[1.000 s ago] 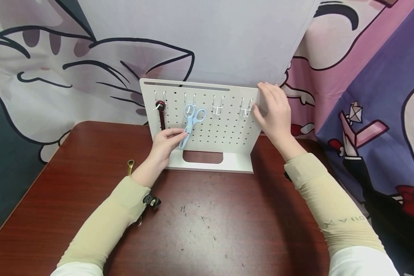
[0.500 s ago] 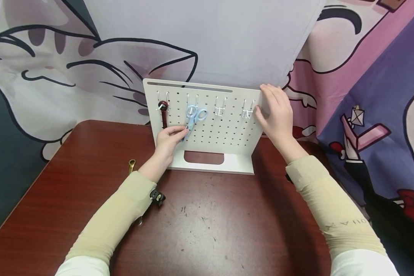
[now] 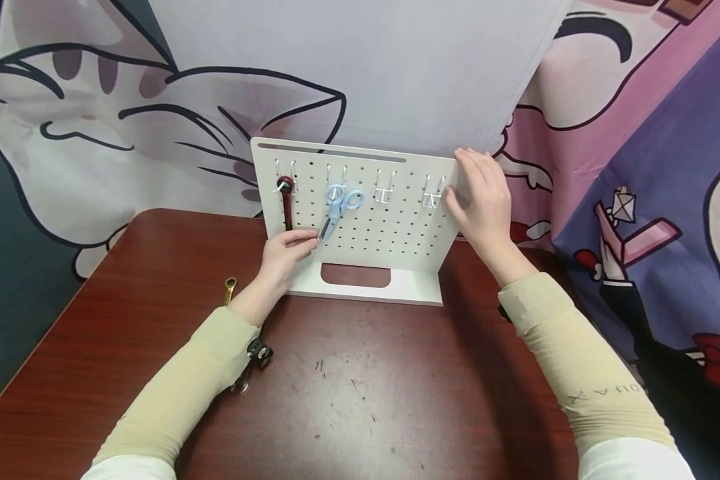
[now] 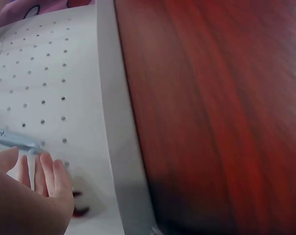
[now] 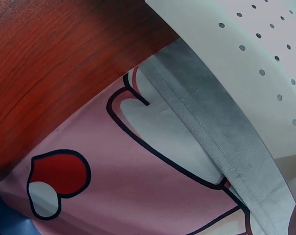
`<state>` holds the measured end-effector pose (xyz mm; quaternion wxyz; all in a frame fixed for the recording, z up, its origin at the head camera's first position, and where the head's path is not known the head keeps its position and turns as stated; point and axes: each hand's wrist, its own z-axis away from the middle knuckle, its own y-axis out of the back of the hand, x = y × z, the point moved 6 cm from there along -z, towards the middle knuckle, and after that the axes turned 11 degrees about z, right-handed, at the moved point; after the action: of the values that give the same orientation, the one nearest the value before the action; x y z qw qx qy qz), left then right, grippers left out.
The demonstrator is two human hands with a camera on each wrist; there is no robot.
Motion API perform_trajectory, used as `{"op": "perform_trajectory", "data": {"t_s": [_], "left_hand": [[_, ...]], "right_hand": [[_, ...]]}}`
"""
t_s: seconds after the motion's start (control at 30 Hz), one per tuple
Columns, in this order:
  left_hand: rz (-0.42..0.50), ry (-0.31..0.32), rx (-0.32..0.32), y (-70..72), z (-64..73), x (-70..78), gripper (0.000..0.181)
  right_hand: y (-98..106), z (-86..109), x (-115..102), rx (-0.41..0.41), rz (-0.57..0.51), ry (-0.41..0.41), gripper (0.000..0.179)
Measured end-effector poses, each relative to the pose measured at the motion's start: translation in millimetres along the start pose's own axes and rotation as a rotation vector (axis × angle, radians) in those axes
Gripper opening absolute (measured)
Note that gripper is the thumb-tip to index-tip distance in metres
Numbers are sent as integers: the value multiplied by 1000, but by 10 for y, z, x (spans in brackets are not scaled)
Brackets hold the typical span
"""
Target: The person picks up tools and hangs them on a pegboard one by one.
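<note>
Light-blue scissors [image 3: 338, 207] hang blades down by a handle loop from a hook on the white pegboard [image 3: 360, 233]. My left hand [image 3: 282, 257] is right at the blade tips, its thumb and fingers apart; in the left wrist view that hand [image 4: 35, 191] has straight fingers beside the tip of the scissors [image 4: 13, 138]. With my right hand [image 3: 483, 200] I grip the board's upper right edge, thumb on the front face. Left of the scissors hangs a dark red tool [image 3: 286, 200] with a round head, its lower end hidden behind my left hand.
Bare double hooks [image 3: 384, 189] and more hooks [image 3: 432, 192] stick out on the board's right half. A gold ring-ended wrench [image 3: 231, 287] lies on the brown table [image 3: 366, 387], partly under my left forearm. A printed cloth [image 3: 396, 73] hangs close behind the board.
My left hand has let go of the scissors' blades and drawn slightly left and down. The scissors stay hanging on their hook. The right hand keeps its place on the board.
</note>
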<state>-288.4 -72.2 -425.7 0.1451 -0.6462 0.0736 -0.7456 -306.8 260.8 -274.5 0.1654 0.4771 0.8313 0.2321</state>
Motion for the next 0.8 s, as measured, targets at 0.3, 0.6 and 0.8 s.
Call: {"op": "perform_trajectory", "data": {"t_s": [0.3, 0.6, 0.8], "left_hand": [[-208, 41, -53, 327, 178, 20, 38], [-355, -21, -95, 589, 390, 100, 37], [-525, -122, -118, 749, 522, 178, 29]], "right_hand": [[-19, -1, 4, 7, -5, -2, 48], [4, -5, 1, 11, -14, -4, 48], [-8, -3, 0, 13, -12, 0, 48]]}}
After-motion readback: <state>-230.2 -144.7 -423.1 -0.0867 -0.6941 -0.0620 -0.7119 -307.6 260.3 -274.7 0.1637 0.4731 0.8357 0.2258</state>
